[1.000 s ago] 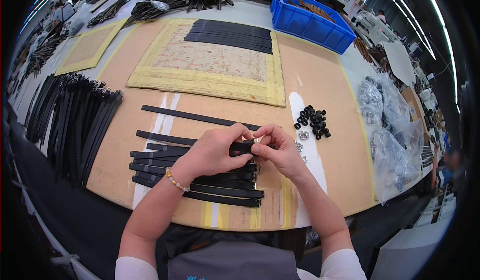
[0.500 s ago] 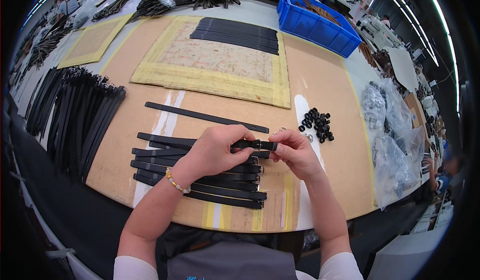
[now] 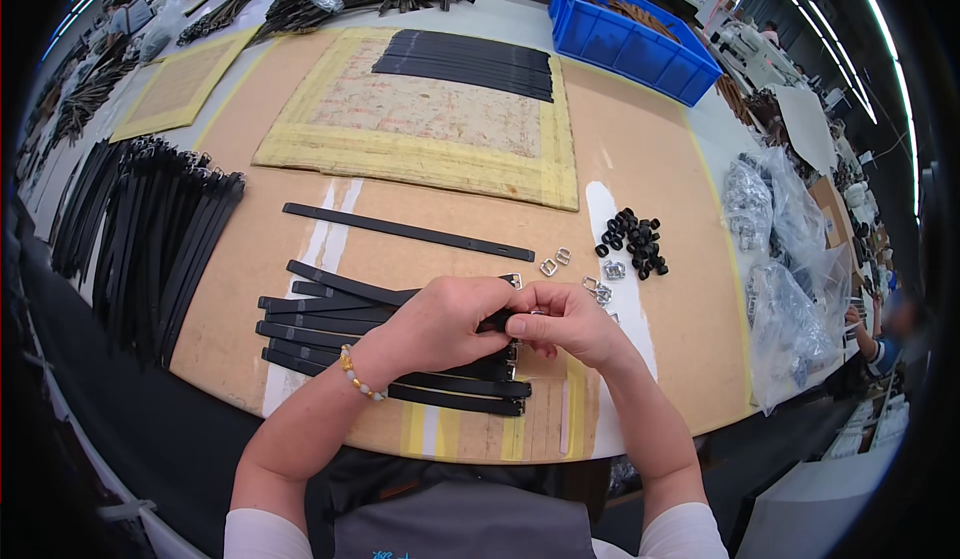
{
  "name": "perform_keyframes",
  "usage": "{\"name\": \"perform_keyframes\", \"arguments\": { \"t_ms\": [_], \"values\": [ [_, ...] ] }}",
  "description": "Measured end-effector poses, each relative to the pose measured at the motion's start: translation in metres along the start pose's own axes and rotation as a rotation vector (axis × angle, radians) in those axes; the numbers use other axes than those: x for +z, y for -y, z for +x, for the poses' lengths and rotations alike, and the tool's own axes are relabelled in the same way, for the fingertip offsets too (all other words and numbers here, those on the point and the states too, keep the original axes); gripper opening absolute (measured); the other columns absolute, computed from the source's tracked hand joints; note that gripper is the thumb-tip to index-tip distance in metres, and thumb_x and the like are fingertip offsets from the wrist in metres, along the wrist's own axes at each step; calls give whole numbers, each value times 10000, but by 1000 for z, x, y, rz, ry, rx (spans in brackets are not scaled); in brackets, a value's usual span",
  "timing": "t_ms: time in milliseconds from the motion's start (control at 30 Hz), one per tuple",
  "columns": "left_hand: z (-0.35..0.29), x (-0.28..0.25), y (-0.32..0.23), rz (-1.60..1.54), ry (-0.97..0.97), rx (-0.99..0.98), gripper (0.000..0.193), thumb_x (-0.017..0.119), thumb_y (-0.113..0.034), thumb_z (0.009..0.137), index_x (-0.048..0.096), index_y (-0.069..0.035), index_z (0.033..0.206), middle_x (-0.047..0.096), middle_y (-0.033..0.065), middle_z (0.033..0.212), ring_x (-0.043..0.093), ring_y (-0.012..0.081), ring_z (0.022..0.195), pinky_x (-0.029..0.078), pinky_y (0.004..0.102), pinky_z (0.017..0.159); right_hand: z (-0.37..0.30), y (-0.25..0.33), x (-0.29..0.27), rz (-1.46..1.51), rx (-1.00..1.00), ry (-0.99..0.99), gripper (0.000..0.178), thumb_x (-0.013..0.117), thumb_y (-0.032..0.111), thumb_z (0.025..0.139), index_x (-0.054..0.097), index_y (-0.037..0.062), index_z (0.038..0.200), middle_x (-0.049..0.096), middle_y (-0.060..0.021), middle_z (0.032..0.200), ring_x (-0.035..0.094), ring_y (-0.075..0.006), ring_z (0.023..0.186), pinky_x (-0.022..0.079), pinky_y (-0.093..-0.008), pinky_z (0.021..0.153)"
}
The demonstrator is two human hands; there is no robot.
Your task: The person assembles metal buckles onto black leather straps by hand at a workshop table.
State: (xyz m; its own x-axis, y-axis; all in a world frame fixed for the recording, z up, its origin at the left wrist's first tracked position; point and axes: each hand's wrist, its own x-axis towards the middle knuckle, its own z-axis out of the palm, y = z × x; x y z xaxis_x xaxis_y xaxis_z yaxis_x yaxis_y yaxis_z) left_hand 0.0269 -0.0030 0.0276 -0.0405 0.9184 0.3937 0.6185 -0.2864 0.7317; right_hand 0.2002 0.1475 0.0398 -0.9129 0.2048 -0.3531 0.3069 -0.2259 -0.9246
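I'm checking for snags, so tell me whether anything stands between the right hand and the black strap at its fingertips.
Nothing visible does: the right hand meets the black strap beside the left hand, though fingers hide part of the contact. The loose silver buckles lie beyond the hands, not in between.

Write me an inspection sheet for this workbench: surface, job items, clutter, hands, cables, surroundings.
Surface: flat tan tabletop with white and yellow strips.
Job items: flat black straps in a rough row near the front edge; shiny silver metal buckles and a pile of small black rings to the right.
Clutter: blue rectangular plastic crate at the far side; crumpled clear plastic bags at right.
Hands: bare left hand and bare right hand meet over the row, pinching a black piece, mostly hidden.
Cables: nothing seen for certain.
Surroundings: co-worker at the right edge; background details too small to tell.
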Motion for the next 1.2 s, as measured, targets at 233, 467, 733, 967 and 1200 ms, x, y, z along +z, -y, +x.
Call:
{"name": "perform_keyframes", "arguments": {
  "t_ms": [233, 467, 733, 967, 1200],
  "values": [
    [1, -5, -1, -37, 31, -162, 275, 789, -60, 830, 661, -11, 1068, 738, 117, 925, 749, 216, 862, 607, 308, 706, 1, 0, 2, -90, 5, -116, 246, 798, 309, 955, 714, 78, 955, 647, 40, 735, 557, -18, 580, 427, -184, 515],
    [1, -6, 2, -65, 6, -154, 278, 805, -48, 816, 653, -3, 1044, 726, 106, 904, 721, 167, 836, 587, 287, 669, 1, 0, 0, -74, -12, -117, 250, 795, 317, 956, 712, 84, 922, 635, 43, 710, 538, -12, 559, 392, -185, 492],
    [2, -6, 3, -87, -2, -146, 258, 801, -45, 803, 646, 5, 1003, 700, 101, 858, 678, 158, 768, 568, 291, 639, 1, 0, -1, -61, 6, -104, 262, 811, 331, 947, 721, 86, 923, 644, 36, 714, 534, -15, 541, 365, -175, 480],
    [2, -6, 2, -73, -4, -138, 243, 795, -38, 801, 645, 7, 987, 689, 106, 836, 664, 162, 739, 558, 300, 633, 2, -1, 1, -70, -22, -113, 254, 798, 322, 954, 713, 88, 900, 626, 45, 688, 514, -12, 530, 339, -177, 465],
    [1, -5, 3, -53, -13, -116, 248, 794, -36, 806, 646, 6, 999, 690, 111, 839, 681, 178, 743, 562, 304, 636, 4, -5, 1, -70, -40, -115, 235, 806, 299, 948, 720, 85, 905, 626, 43, 688, 510, -12, 536, 346, -178, 478]
  ]
}}
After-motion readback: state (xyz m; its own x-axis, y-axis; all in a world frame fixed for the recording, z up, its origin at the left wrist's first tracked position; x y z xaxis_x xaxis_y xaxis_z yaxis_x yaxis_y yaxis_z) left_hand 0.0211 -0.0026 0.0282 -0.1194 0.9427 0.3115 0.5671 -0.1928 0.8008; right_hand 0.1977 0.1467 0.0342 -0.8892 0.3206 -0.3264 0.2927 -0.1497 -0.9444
